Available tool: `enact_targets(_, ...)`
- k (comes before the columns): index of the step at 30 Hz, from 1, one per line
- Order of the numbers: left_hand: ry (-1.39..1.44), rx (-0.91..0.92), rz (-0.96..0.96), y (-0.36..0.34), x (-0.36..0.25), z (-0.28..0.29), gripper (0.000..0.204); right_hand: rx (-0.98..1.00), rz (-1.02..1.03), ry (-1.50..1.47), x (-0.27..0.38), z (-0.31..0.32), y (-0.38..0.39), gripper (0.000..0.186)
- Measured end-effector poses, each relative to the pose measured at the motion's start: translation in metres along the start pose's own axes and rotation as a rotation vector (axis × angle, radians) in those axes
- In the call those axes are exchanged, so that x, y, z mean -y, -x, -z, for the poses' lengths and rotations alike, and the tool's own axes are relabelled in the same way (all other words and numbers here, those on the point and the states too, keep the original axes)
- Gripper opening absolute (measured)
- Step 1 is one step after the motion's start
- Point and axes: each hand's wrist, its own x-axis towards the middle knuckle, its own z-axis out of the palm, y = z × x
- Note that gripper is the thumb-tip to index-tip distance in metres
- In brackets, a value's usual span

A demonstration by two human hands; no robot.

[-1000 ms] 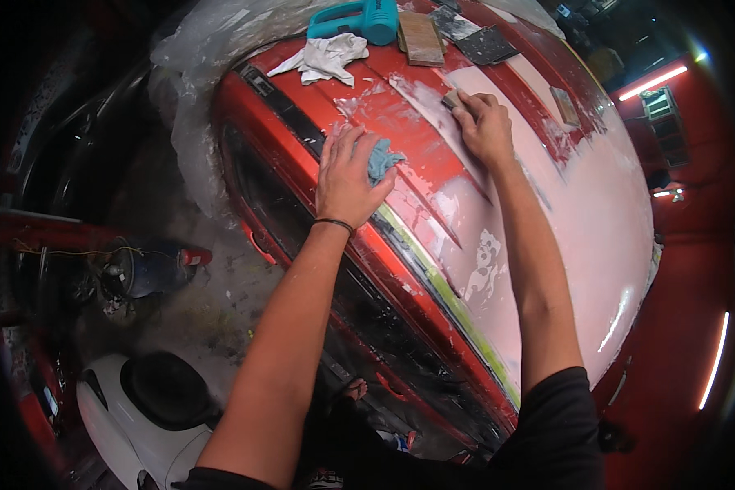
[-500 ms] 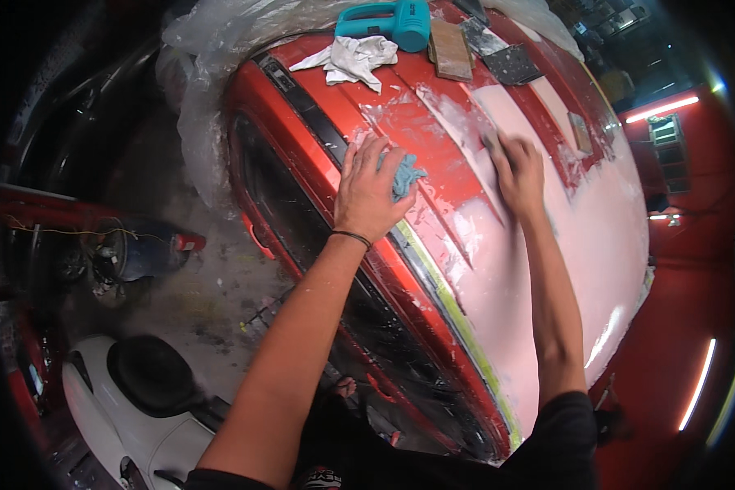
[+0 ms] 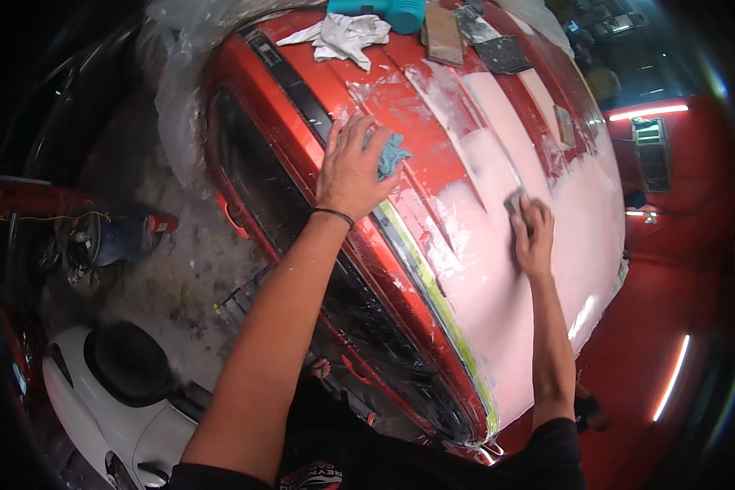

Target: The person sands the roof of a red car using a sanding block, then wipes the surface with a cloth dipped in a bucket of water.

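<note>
The right grip (image 3: 535, 237), a bare hand, is closed around a small dark block (image 3: 513, 202), its fingers bent. The block is down at the pale pink area of a red vehicle roof (image 3: 478, 318), well to the right of the other hand. The left grip (image 3: 354, 167) lies palm down near the roof's edge, fingers stretched forward, over a crumpled blue-green cloth (image 3: 393, 157) that pokes out between thumb and forefinger; whether it clasps the cloth I cannot tell. A dark band sits around the left wrist.

A yellow-green strip (image 3: 434, 286) runs along the edge of the pink area. Down to the left stands a white scooter (image 3: 98, 416) with a black seat.

Beyond the hands, a small brown block (image 3: 564, 126) lies on the roof, on the right. Farther up are a black flat sheet (image 3: 506, 57), a larger brown block (image 3: 443, 37), a crumpled white rag (image 3: 349, 35) and a turquoise tool (image 3: 404, 13), partly cut off by the upper edge. Clear plastic sheeting (image 3: 171, 106) hangs past the roof's far left side.
</note>
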Motion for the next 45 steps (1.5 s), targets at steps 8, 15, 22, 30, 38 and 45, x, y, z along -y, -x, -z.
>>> enact_targets(8, 0.046, 0.003, -0.023, 0.001, -0.001, -0.011, 0.064, -0.022, 0.034, 0.001, 0.049, -0.074, -0.170, 0.041)
enact_targets(15, -0.025, -0.001, -0.014, 0.001, 0.009, 0.003, 0.065, -0.023, 0.029, -0.125, 0.065, -0.047, -0.048, 0.042)
enact_targets(22, 0.032, -0.001, -0.031, -0.006, -0.004, -0.009, 0.065, -0.059, -0.063, -0.057, 0.036, -0.047, -0.127, 0.042)
enact_targets(30, -0.003, -0.001, -0.025, -0.003, 0.005, 0.005, 0.067, -0.038, -0.022, -0.119, 0.064, -0.044, -0.057, 0.044)
enact_targets(38, 0.042, -0.003, -0.041, -0.007, -0.004, -0.013, 0.067, -0.098, -0.042, -0.003, 0.049, -0.051, -0.104, 0.038)
enact_targets(45, -0.018, -0.017, -0.029, 0.000, 0.006, 0.006, 0.064, -0.015, -0.058, -0.051, 0.063, -0.005, 0.026, 0.037)
